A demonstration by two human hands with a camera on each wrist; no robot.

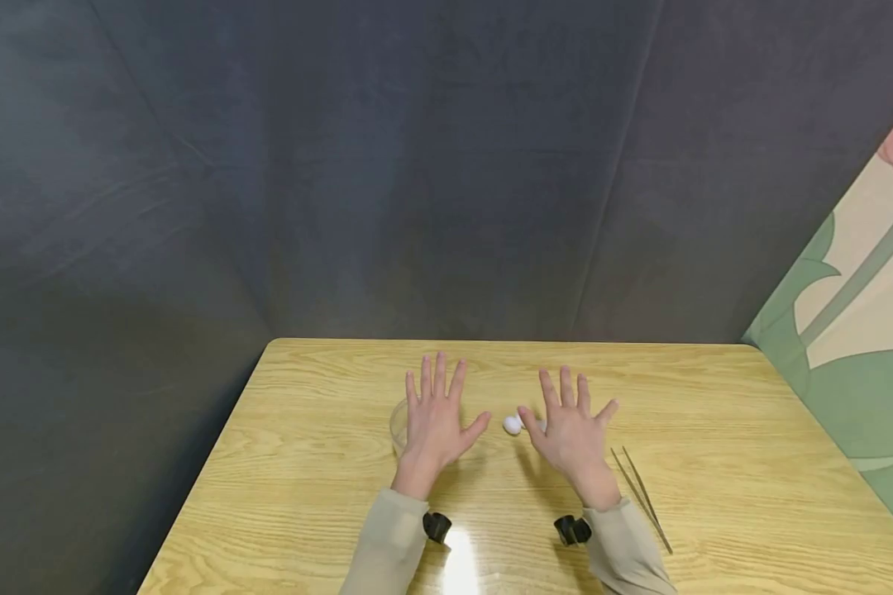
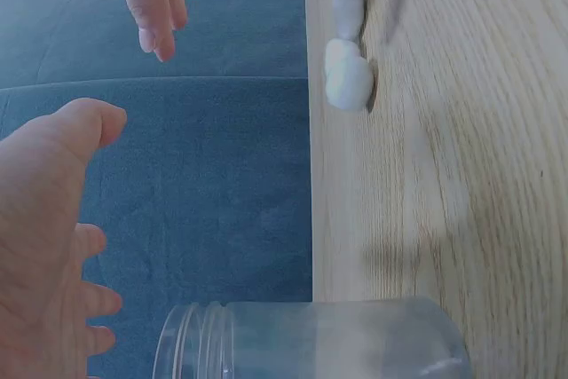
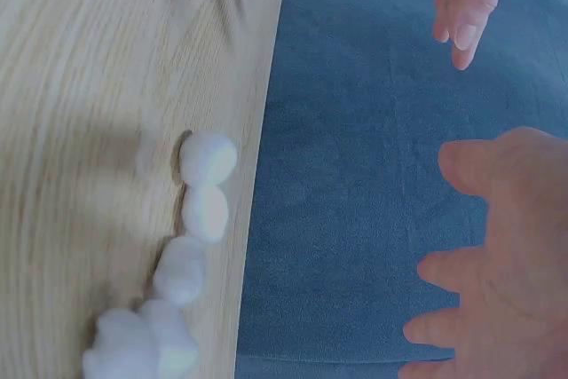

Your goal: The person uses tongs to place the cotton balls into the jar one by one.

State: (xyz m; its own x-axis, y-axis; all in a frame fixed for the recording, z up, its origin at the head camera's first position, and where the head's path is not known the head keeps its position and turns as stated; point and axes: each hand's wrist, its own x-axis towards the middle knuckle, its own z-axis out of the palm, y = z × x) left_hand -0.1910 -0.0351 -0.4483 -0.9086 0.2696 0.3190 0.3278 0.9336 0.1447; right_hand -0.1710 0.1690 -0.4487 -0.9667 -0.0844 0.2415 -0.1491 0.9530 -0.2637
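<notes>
Both hands hover above the wooden table with fingers spread and nothing held. The left hand (image 1: 435, 430) is over a clear plastic jar (image 2: 346, 339), partly hiding it in the head view; in the left wrist view the jar stands upright with a threaded, uncovered neck. Over a row of white cotton balls (image 3: 209, 159) is the right hand (image 1: 569, 434), which hides most of them in the head view. One cotton ball (image 1: 512, 426) shows between the hands. To the right of the right hand lies a pair of metal tweezers (image 1: 643, 500).
The light wooden table (image 1: 283, 496) has a straight back edge against a dark blue-grey cloth (image 1: 432, 165). On the right hangs a floral-patterned cloth (image 1: 863, 330). Each wrist wears a small black camera (image 1: 436, 526).
</notes>
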